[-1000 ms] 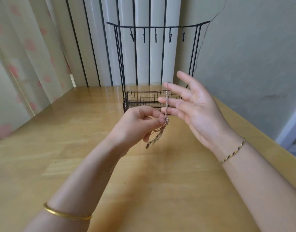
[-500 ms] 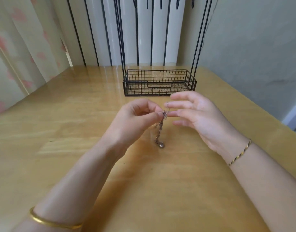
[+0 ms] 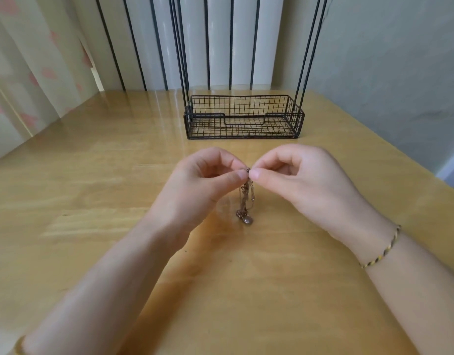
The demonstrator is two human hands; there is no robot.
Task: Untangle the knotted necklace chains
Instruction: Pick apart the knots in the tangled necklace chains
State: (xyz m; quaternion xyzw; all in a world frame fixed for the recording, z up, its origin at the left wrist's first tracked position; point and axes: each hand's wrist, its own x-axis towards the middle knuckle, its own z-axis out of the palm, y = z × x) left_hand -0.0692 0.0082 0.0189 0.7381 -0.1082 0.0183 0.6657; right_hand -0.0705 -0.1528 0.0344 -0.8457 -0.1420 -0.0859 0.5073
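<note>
In front of wire basket [image 3: 244, 115], left hand [image 3: 205, 185] and right hand [image 3: 297, 180] fingers [image 3: 258, 174] each pinch necklace chains [image 3: 245, 201] at the top; tangle hangs below, probably so gravity exposes the knot.

A glossy wooden table [image 3: 92, 201] filled the view. At twelve o'clock on it stood a black wire basket [image 3: 208, 126], low and rectangular, with a dip in its front rim. Thin black wire uprights [image 3: 181, 47] rose from its ends and ran out of the top of the view. Behind it stood white ribbed panelling [image 3: 215, 34] with dark vertical lines. A pale curtain [image 3: 28, 60] with pink blotches hung at ten o'clock, a grey-green wall [image 3: 387, 60] at two. A braided yellow-and-black bracelet [image 3: 382, 252] showed at four o'clock.
</note>
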